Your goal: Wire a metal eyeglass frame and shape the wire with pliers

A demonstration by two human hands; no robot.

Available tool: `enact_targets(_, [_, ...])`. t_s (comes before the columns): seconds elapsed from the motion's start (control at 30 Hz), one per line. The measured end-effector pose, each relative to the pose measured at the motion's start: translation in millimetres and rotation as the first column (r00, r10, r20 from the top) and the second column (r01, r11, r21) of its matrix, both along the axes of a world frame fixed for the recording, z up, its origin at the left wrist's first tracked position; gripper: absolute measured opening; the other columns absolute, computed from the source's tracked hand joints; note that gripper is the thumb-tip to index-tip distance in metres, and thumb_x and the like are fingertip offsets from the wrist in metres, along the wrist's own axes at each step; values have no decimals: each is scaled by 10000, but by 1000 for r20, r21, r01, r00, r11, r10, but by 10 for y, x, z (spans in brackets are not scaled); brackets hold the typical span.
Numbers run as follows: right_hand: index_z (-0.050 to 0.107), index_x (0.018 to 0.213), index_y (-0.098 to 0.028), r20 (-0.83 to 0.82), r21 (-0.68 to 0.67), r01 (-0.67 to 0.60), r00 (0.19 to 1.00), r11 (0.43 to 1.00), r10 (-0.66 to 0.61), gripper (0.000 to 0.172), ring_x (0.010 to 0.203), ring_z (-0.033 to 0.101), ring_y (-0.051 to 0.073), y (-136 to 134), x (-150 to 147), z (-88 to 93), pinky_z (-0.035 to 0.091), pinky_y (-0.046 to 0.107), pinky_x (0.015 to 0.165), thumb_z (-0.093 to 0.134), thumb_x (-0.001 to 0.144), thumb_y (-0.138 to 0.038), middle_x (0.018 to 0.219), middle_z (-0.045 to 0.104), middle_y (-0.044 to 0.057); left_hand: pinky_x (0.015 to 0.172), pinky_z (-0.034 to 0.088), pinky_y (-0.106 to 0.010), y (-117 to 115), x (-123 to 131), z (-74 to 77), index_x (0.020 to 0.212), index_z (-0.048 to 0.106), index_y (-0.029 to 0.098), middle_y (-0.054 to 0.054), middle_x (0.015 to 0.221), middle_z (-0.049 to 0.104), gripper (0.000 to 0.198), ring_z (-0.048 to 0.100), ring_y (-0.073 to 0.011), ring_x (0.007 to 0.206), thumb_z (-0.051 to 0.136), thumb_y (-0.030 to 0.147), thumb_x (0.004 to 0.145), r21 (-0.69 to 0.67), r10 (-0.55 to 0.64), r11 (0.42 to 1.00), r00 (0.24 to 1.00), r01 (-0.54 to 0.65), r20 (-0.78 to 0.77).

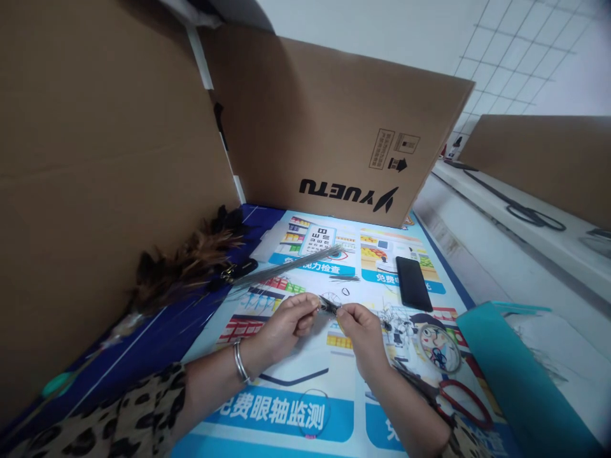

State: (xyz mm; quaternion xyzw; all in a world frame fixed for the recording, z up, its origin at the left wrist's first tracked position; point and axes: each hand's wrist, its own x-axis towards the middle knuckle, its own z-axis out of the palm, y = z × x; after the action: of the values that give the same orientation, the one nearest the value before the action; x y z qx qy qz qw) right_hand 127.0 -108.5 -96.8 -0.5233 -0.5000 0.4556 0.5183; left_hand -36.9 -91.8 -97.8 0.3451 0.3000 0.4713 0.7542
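Fingers (309,304) of my left hand (286,326) and right hand (365,334), clamped on a small dark piece (329,306); uneven pulling could make it slip onto the table (229,445).

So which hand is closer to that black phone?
Right: the right hand is left of the black phone, toward the wearer; the left hand sits farther left, beyond the right.

Feathers (188,257) lie left of the piece (328,306) between the fingers (301,308), phone (413,284) right, panel (329,121) behind.
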Motion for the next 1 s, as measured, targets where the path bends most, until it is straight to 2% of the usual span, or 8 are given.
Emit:
enact_targets(0.2, [605, 637, -153, -39, -66, 31, 999, 997, -34, 249, 480, 332, 86, -20, -21, 59, 259, 220, 449, 631, 687, -395, 495, 441, -39, 404, 127, -185, -18, 21, 15, 717, 530, 129, 53, 548, 387, 181, 250, -21, 408, 600, 279, 789, 11, 14, 1000, 999, -14, -34])
enact_targets(0.47, [564, 628, -171, -46, -129, -11, 999, 992, 5, 177, 473, 284, 79, 16, 56, 222, 217, 223, 462, 614, 712, -318, 478, 367, -69, 401, 153, -203, -47, 55, 11, 702, 552, 132, 43, 461, 391, 272, 280, -47, 398, 567, 382, 809, 52, 64, 997, 992, -59, -109])
enact_targets(0.57, [570, 645, -164, -69, -132, -34, 997, 991, 25, 167, 468, 278, 75, 38, 105, 270, 209, 227, 469, 614, 716, -309, 465, 356, -74, 399, 159, -198, -46, 62, 12, 714, 554, 137, 39, 482, 410, 279, 304, -52, 409, 549, 396, 817, 83, 117, 991, 984, -107, -137])
enact_targets(0.77, [578, 671, -151, -106, -140, -108, 990, 984, 93, 169, 445, 281, 70, 43, 163, 402, 199, 225, 465, 598, 726, -310, 437, 364, -73, 401, 180, -179, 20, 37, 3, 748, 542, 153, 66, 499, 374, 225, 297, -47, 418, 627, 362, 757, 147, 288, 954, 938, -262, -193])
enact_targets(0.9, [582, 672, -146, -130, -122, -140, 984, 983, 124, 149, 436, 279, 65, 0, 192, 548, 193, 221, 458, 615, 702, -288, 438, 375, -70, 416, 219, -172, 65, -17, 119, 741, 523, 164, 65, 526, 407, 213, 317, -47, 425, 641, 340, 737, 223, 393, 908, 906, -355, -156])
enact_targets(1.0, [586, 668, -145, -148, -98, -155, 979, 983, 139, 131, 429, 275, 62, -30, 234, 707, 185, 219, 451, 624, 682, -270, 439, 376, -69, 449, 264, -176, 84, -79, 326, 719, 531, 158, 52, 555, 438, 180, 358, -56, 462, 638, 301, 737, 310, 396, 890, 903, -333, -167])
